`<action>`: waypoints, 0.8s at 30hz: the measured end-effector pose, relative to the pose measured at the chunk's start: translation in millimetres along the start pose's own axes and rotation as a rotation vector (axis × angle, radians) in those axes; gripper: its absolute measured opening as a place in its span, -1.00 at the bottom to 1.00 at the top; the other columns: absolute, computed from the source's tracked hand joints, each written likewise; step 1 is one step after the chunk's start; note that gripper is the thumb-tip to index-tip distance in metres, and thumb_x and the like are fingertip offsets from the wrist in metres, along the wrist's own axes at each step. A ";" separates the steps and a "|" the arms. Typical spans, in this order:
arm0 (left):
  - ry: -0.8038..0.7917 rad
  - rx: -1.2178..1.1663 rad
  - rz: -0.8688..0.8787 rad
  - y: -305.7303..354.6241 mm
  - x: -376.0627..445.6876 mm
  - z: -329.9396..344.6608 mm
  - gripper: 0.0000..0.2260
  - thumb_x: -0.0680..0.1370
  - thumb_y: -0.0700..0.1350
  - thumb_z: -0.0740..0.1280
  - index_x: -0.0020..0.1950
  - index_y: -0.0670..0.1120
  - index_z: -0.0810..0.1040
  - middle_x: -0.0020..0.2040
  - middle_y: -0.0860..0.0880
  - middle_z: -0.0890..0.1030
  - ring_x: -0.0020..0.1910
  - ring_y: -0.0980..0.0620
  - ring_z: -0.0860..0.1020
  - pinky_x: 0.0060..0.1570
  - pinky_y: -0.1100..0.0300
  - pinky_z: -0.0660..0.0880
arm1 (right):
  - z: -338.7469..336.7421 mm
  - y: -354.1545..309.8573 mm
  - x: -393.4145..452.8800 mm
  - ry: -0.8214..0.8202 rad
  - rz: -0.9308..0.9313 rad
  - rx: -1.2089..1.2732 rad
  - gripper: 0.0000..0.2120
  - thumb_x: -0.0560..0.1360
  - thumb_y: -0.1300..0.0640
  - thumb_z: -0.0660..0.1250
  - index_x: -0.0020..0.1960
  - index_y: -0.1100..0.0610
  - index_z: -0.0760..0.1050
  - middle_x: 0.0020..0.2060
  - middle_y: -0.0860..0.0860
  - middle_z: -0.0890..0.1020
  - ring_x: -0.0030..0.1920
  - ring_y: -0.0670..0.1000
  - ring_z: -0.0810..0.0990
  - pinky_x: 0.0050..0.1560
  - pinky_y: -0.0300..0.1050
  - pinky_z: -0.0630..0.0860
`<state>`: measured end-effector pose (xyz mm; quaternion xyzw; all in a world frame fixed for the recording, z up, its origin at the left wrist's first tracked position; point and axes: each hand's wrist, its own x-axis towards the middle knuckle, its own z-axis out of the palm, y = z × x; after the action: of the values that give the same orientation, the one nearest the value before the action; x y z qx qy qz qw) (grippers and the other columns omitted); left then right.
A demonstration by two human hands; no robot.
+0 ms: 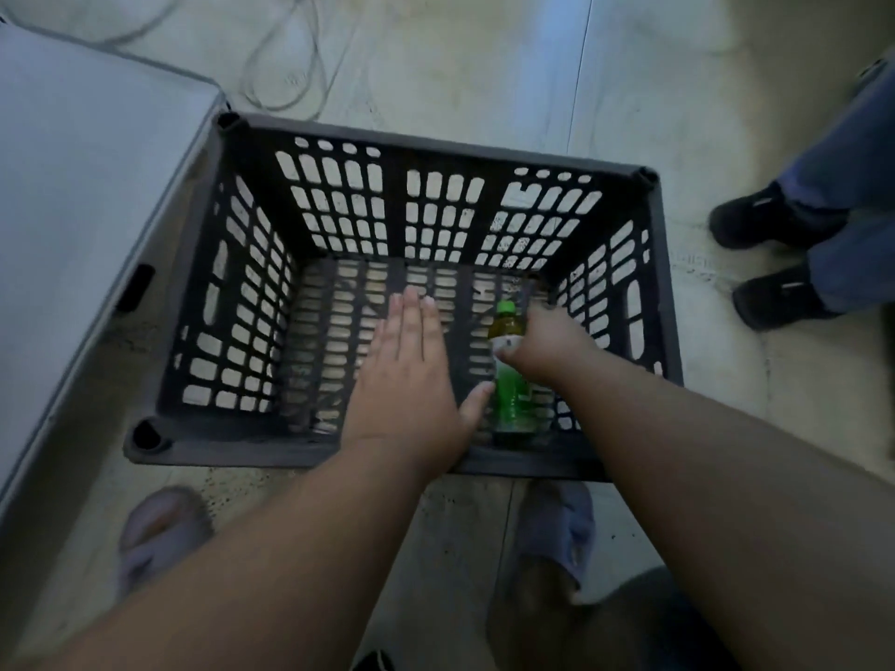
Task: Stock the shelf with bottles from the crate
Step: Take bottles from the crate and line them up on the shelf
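A dark slatted plastic crate [436,152] stands on the tiled floor in front of me. One bottle [511,394] with a green cap and green label lies inside it near the right wall. My right hand [552,343] reaches into the crate and grips this bottle around its upper part, thumb across the label. My left hand [411,370] hovers inside the crate to the left of the bottle, fingers straight and together, palm down, holding nothing. The rest of the crate's floor looks bare.
A grey box or cabinet [82,225] stands against the crate's left side. Another person's legs and black shoes [775,263] stand at the right. My feet in slippers [160,530] are just before the crate. Cables [285,75] lie on the floor beyond.
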<state>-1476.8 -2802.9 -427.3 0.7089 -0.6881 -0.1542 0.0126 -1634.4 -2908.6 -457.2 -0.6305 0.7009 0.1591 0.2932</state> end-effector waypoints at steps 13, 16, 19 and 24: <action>-0.061 -0.026 -0.014 -0.3 6.0 4.5 -0.12 0.49 0.39 -0.17 0.54 -0.20 -0.35 0.56 -0.16 -0.34 0.52 -0.04 -0.38 0.46 0.07 -0.34 | 63.3 12.5 81.3 -0.194 0.211 0.228 -0.08 0.36 -0.06 0.58 0.52 0.17 0.16 0.35 0.23 0.47 0.31 0.28 0.47 0.20 0.15 0.48; -0.050 -0.016 -0.034 -1.9 5.9 6.9 -0.12 0.48 0.41 -0.19 0.55 -0.20 -0.32 0.57 -0.17 -0.30 0.53 -0.04 -0.33 0.47 0.06 -0.29 | 58.8 14.0 75.0 -0.151 0.170 0.342 -0.12 0.33 -0.02 0.60 0.49 0.12 0.22 0.30 0.19 0.51 0.27 0.26 0.51 0.18 0.17 0.52; -0.087 -0.066 -0.058 -4.3 7.9 8.4 -0.11 0.48 0.42 -0.12 0.55 -0.16 -0.32 0.58 -0.13 -0.27 0.54 -0.01 -0.28 0.44 0.09 -0.29 | 33.9 11.9 54.6 -0.128 0.123 0.535 -0.14 0.31 0.04 0.61 0.47 0.05 0.23 0.18 0.13 0.56 0.15 0.21 0.57 0.14 0.19 0.54; -0.127 -0.514 -0.252 -15.3 -1.4 -23.8 -0.14 0.49 0.28 0.32 0.61 0.00 -0.06 0.59 -0.04 0.13 0.54 0.00 0.14 0.48 0.03 0.12 | -44.6 -15.7 -18.8 -0.016 -0.141 0.660 -0.25 0.25 0.06 0.64 0.32 -0.03 0.33 0.02 -0.02 0.59 -0.01 0.03 0.63 -0.09 0.00 0.59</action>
<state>-1456.3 -2805.3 -407.9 0.7512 -0.5325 -0.3679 0.1296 -1627.8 -2922.6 -408.7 -0.5472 0.6670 -0.0918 0.4972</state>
